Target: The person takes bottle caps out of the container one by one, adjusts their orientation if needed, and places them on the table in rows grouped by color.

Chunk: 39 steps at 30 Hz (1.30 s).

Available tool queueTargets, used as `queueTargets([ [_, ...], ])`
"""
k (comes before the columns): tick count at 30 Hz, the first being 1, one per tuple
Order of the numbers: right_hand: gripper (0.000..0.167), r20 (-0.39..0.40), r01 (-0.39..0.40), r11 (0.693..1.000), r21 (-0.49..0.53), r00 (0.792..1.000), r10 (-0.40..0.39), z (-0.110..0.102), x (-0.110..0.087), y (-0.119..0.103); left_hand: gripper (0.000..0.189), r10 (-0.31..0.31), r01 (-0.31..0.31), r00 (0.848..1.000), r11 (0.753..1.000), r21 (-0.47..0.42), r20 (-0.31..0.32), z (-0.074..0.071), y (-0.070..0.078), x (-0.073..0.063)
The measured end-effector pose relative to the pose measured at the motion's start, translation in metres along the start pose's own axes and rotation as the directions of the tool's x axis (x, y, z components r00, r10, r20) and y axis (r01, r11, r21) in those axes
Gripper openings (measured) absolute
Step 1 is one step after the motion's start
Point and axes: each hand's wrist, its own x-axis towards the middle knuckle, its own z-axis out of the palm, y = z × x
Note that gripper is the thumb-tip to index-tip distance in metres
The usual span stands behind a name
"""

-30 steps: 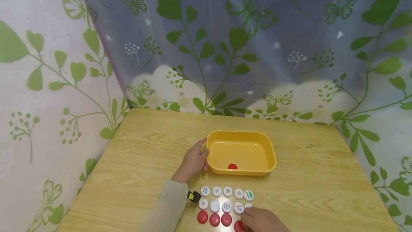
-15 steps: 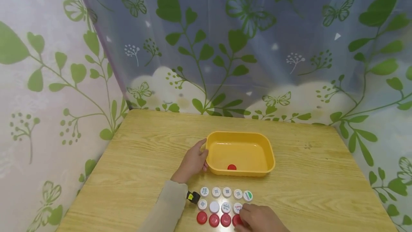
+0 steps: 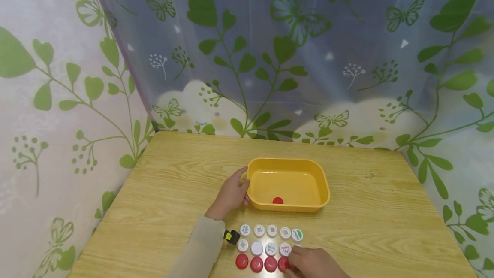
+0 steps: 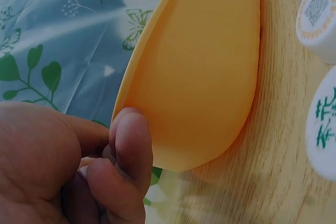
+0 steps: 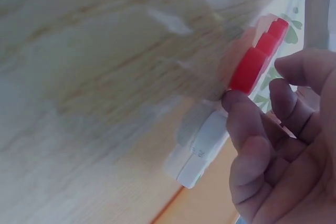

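My left hand [image 3: 230,194] grips the left rim of the yellow plastic basin [image 3: 326,203]; in the left wrist view, bent fingers [image 4: 131,142] meet at the basin's edge [image 4: 210,72]. One red cap [image 3: 278,200] lies inside, by the near wall. At the lower right, my right hand [image 3: 314,263] pinches a red bottle cap [image 3: 282,264] at the right end of the front row. The right wrist view has thumb and forefinger at this red cap [image 5: 248,72]. Left of it lie three more red caps, including one [image 3: 270,264] right beside it.
Two rows of white caps with printed tops lie between basin and red row, such as one [image 3: 272,230] in the back row. My right hand covers the middle row's right end. A wood-grain table [image 3: 162,175] runs back to a leaf-patterned curtain [image 3: 270,76].
My right hand has shifted the red cap slightly up and left, into line with the other red caps. The left hand and basin hold their places.
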Motion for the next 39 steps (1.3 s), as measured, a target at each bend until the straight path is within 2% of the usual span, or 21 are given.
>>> queueTargets([
  [3, 0.025, 0.026, -0.012, 0.999, 0.046, 1.0, 0.011, -0.003, 0.0, -0.001, 0.052, -0.004, 0.004, 1.0, 1.0, -0.006, -0.002, -0.001, -0.001, 0.0],
  [6, 0.018, 0.03, -0.021, 0.991, 0.135, 0.999, 0.017, -0.016, 0.003, -0.002, 0.053, -0.019, 0.019, 1.0, 1.0, -0.013, -0.001, -0.001, -0.001, 0.0],
  [8, 0.014, -0.058, 0.045, 0.988, 0.149, 0.998, -0.036, -0.029, 0.006, -0.001, 0.053, -0.026, 0.026, 1.0, 1.0, -0.013, 0.0, -0.002, -0.002, 0.0],
  [10, 0.011, -0.171, 0.121, 0.988, 0.091, 0.98, -0.104, -0.049, 0.013, 0.003, 0.053, -0.031, 0.031, 1.0, 0.999, -0.011, 0.003, -0.002, -0.002, 0.001],
  [13, 0.012, -0.337, 0.181, 0.981, -0.069, 0.921, -0.193, -0.085, 0.03, 0.017, 0.053, -0.033, 0.033, 0.999, 0.999, -0.006, 0.005, -0.003, -0.003, 0.002],
  [14, 0.015, -0.355, 0.178, 0.976, -0.126, 0.911, -0.212, -0.098, 0.038, 0.022, 0.053, -0.035, 0.035, 0.999, 0.999, -0.006, 0.006, -0.002, -0.003, 0.002],
  [15, 0.017, -0.349, 0.175, 0.968, -0.181, 0.909, -0.23, -0.112, 0.046, 0.028, 0.053, -0.037, 0.037, 0.999, 0.999, -0.005, 0.008, -0.002, -0.004, 0.002],
  [17, 0.021, -0.295, 0.203, 0.924, -0.325, 0.906, -0.302, -0.135, 0.065, 0.041, 0.053, -0.036, 0.036, 0.999, 0.999, -0.007, 0.011, -0.002, -0.004, 0.001],
  [18, 0.024, -0.242, 0.224, 0.888, -0.402, 0.909, -0.339, -0.144, 0.073, 0.047, 0.053, -0.037, 0.037, 0.999, 0.999, -0.01, 0.011, -0.002, -0.004, 0.001],
  [21, 0.03, -0.046, 0.336, 0.733, -0.592, 0.893, -0.447, -0.16, 0.098, 0.059, 0.054, -0.029, 0.029, 0.999, 1.0, -0.012, 0.014, -0.001, -0.004, 0.001],
  [22, 0.032, 0.026, 0.367, 0.688, -0.626, 0.892, -0.452, -0.161, 0.105, 0.061, 0.054, -0.022, 0.022, 1.0, 1.0, -0.015, 0.013, 0.0, -0.005, 0.001],
  [24, 0.035, 0.152, 0.403, 0.62, -0.673, 0.896, -0.417, -0.158, 0.118, 0.062, 0.053, -0.023, 0.023, 1.0, 1.0, -0.014, 0.013, 0.0, -0.004, 0.0],
  [27, 0.037, 0.302, 0.438, 0.55, -0.711, 0.897, -0.323, -0.143, 0.138, 0.057, 0.053, -0.027, 0.028, 1.0, 0.999, -0.016, 0.013, 0.0, -0.003, 0.0],
  [30, 0.035, 0.394, 0.467, 0.532, -0.706, 0.884, -0.252, -0.124, 0.154, 0.048, 0.053, -0.043, 0.043, 0.999, 0.999, -0.022, 0.011, -0.001, -0.001, -0.001],
  [32, 0.031, 0.424, 0.48, 0.54, -0.692, 0.875, -0.235, -0.114, 0.163, 0.042, 0.053, -0.049, 0.049, 0.999, 0.998, -0.028, 0.01, 0.0, -0.001, -0.001],
  [36, 0.023, 0.441, 0.461, 0.573, -0.678, 0.878, -0.184, -0.102, 0.172, 0.033, 0.053, -0.055, 0.055, 0.998, 0.998, -0.035, 0.012, 0.001, 0.0, -0.002],
  [39, 0.014, 0.437, 0.411, 0.632, -0.657, 0.891, -0.125, -0.096, 0.176, 0.03, 0.053, -0.058, 0.058, 0.998, 0.998, -0.031, 0.009, 0.0, 0.001, -0.003],
])
